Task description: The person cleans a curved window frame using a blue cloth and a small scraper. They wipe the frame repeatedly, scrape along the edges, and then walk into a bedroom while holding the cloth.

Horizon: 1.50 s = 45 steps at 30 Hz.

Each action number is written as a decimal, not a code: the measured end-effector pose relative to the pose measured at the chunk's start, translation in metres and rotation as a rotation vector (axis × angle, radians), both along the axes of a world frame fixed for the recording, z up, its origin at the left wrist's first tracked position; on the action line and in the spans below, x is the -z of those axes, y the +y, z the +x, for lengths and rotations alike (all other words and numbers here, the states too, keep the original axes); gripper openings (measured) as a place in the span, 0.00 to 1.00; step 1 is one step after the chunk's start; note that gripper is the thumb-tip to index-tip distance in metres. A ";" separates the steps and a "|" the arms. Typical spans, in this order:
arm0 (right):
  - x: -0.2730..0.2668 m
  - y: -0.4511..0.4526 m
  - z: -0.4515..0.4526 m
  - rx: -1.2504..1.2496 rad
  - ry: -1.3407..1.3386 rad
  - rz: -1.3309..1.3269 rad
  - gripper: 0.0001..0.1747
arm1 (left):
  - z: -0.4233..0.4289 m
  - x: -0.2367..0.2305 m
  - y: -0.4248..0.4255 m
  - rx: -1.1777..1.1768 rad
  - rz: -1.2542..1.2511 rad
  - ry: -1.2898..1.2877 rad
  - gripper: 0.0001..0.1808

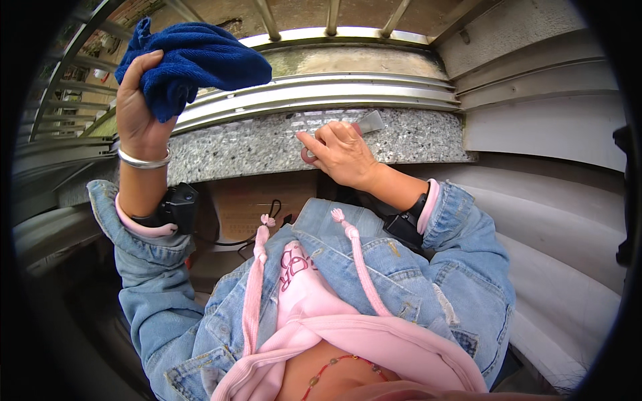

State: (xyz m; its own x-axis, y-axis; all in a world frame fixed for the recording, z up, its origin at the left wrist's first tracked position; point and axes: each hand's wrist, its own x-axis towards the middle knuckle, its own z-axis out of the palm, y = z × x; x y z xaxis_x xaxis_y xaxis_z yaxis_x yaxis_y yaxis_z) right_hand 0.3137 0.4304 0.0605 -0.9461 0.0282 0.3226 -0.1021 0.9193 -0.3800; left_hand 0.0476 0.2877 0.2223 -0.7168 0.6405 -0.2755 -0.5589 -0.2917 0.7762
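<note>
My left hand (143, 108) is raised at the left, its fingers closed on a bunched blue terry cloth (200, 57). The cloth hangs in front of the window frame, above the sill. Lower and to the right, my right hand (343, 150) grips a scraper with a flat, pale blade (370, 123). Only the rounded end and a bit of the scraper's reddish handle (307, 155) show past my fingers. Scraper and hand are over the speckled granite windowsill (235, 150); whether the blade touches the stone, I cannot tell.
Beyond the sill run metal sliding-window tracks (321, 92), then an outer ledge (351, 61) and metal bars (332, 17). A pale side wall (541, 123) bounds the right. Under the sill stand a cardboard box (266, 200) and a black cable (225, 244).
</note>
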 end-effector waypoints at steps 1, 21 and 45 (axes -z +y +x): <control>0.000 -0.003 0.000 -0.001 -0.011 -0.032 0.30 | 0.000 0.001 -0.007 -0.013 0.017 0.009 0.05; -0.171 0.129 -0.157 0.196 0.485 -0.071 0.07 | -0.021 0.038 0.060 0.006 -0.655 0.017 0.47; -0.241 0.074 -0.039 0.046 0.488 0.001 0.10 | 0.019 -0.015 0.044 -0.038 -0.363 1.233 0.08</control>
